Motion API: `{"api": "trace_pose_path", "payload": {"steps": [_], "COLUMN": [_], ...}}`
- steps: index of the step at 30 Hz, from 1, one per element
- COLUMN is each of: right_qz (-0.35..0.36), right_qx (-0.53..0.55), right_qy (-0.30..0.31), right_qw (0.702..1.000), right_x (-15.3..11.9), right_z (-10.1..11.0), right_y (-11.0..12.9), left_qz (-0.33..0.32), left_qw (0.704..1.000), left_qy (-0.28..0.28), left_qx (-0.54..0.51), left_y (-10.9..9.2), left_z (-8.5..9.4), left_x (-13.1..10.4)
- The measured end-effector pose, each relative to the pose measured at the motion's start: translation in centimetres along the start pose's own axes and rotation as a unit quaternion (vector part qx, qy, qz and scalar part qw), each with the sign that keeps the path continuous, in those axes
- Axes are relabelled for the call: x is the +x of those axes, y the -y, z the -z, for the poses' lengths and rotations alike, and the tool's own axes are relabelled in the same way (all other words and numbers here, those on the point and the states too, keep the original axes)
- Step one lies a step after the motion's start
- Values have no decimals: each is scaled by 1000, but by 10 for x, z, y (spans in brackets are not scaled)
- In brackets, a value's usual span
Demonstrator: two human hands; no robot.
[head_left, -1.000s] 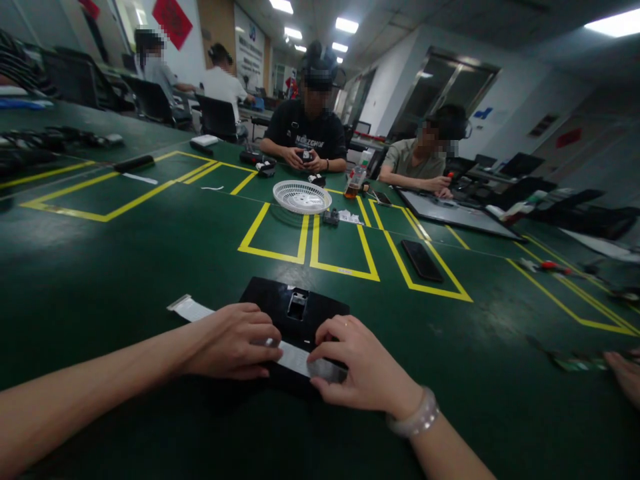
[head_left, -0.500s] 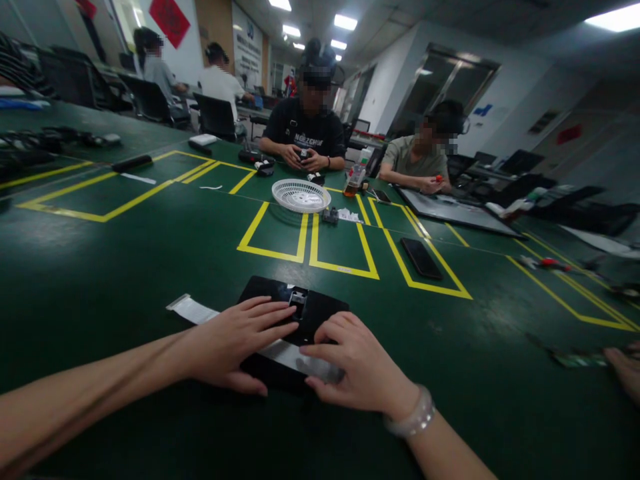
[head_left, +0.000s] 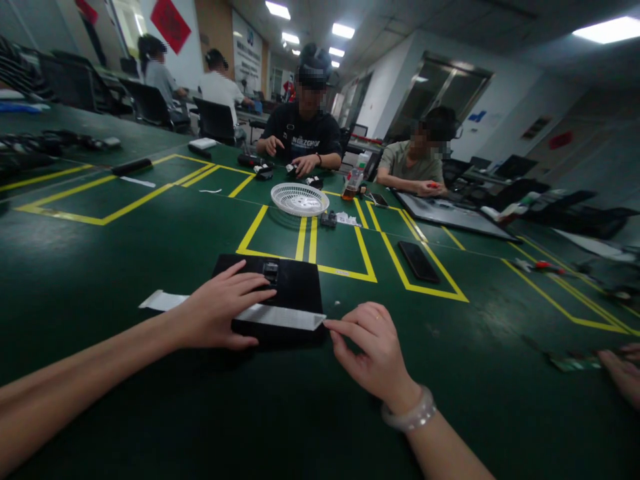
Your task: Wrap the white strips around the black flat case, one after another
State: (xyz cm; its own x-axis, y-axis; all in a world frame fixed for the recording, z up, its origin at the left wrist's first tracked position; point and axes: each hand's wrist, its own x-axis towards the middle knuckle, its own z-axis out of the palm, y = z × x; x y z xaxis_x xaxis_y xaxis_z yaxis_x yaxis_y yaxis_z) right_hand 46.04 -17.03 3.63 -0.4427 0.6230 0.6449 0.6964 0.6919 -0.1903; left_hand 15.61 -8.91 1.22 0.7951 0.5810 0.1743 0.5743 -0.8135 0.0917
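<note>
A flat black panel (head_left: 300,283) lies on the table in front of me, with a small dark squarish part (head_left: 271,272) near its far edge. Across the panel runs a flat white strip (head_left: 285,316), its left end reaching past the panel onto the table. My left hand (head_left: 220,303) rests open over the panel and the strip, fingers spread, hiding part of both. At the strip's right end, the index finger and thumb of my right hand (head_left: 367,350) come together at its corner, the other fingers curled. Whether the strip is stuck down I cannot tell.
Beyond the panel are yellow tape outlines, a white plastic basket (head_left: 300,193), a phone (head_left: 419,261) and a bottle (head_left: 353,183). Co-workers sit across the table. At the right edge another person's hand (head_left: 623,377) is near a green board (head_left: 575,362).
My right hand has moved from over the panel to the strip's right end. The panel and strip have shifted left and turned, and the strip lies straighter. My left hand has shifted slightly left.
</note>
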Motion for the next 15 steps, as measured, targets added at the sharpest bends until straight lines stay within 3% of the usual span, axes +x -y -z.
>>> {"api": "trace_pose_path", "payload": {"steps": [3, 8, 11, 15], "right_qz": [-17, -54, -73, -77], "right_qx": [-8, -32, -47, -53], "right_qy": [51, 213, 249, 265], "right_qw": [999, 975, 965, 960], "right_x": [-2, -6, -5, -5], "right_z": [-3, -8, -7, -6], "right_y": [-2, -5, -5, -4], "left_qz": [80, 275, 378, 487], "left_qw": [996, 961, 925, 872], "left_qy": [-24, -22, -19, -11], "left_qx": [21, 27, 29, 46], "left_y": [30, 91, 121, 146], "left_z": [9, 20, 27, 37], "left_x": [-4, -23, -40, -63]}}
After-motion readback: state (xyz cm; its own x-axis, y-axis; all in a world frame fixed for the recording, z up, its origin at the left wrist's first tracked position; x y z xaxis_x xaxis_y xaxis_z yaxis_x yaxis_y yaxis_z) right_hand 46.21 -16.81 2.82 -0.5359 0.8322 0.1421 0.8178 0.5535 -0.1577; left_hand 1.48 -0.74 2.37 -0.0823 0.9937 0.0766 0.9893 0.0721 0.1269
